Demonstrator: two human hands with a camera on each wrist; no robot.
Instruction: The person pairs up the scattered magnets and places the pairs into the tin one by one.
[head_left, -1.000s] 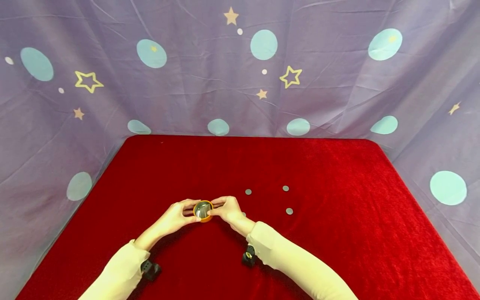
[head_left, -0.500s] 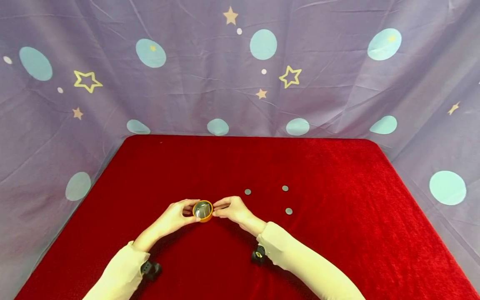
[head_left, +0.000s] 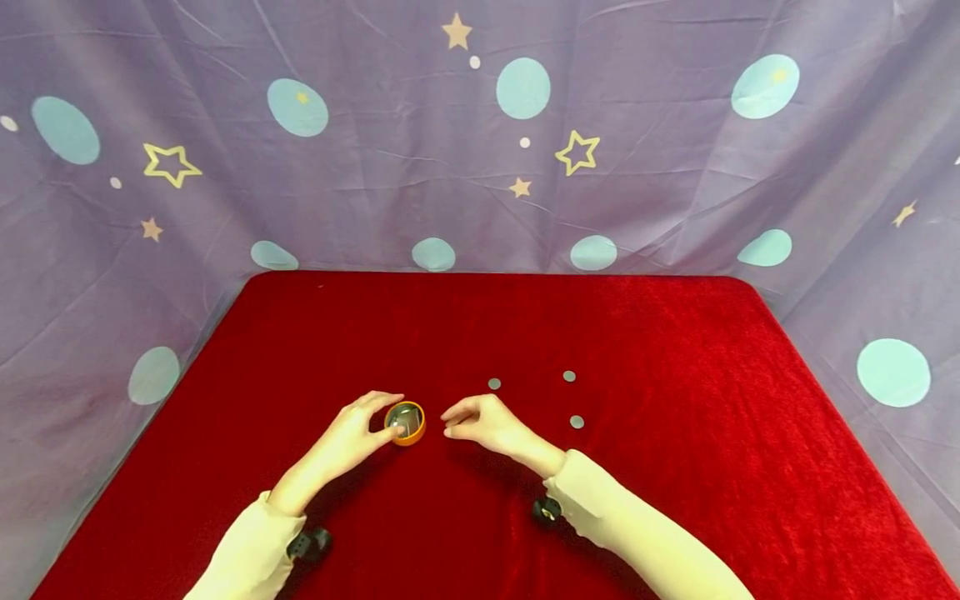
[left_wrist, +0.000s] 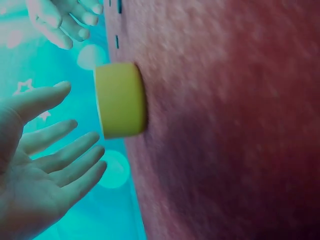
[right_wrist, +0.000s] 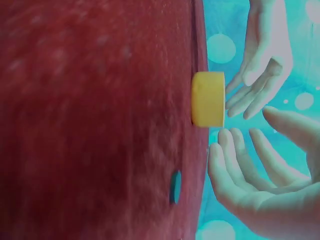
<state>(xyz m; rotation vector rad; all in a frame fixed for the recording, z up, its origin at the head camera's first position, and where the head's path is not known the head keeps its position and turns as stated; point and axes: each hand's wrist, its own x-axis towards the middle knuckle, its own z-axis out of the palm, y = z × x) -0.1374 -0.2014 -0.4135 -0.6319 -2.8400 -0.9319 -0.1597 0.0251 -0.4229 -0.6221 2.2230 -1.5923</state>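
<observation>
A small orange bowl (head_left: 410, 440) with a shiny grey inside stands upright on the red cloth. My left hand (head_left: 349, 435) hovers at its left side, thumb and fingers spread, overlapping the rim in the head view. Seen from the left wrist, those fingers are apart from the bowl's yellow-looking wall (left_wrist: 120, 100). To the right of the bowl, my right hand (head_left: 486, 423) hangs loosely bent with nothing between its fingers. The right wrist view has its fingers (right_wrist: 245, 165) beside the bowl (right_wrist: 209, 99), not touching it.
Three flat grey discs lie to the right, the near one (head_left: 577, 422) past my right hand and the others (head_left: 494, 384) farther back. One disc (right_wrist: 175, 187) shows close up in the right wrist view. A patterned purple curtain (head_left: 390, 167) surrounds the red-covered table (head_left: 675, 375).
My right hand has drawn away from the bowl to the right. The left hand has let go and its fingers have spread off the rim. The bowl stays where it was.
</observation>
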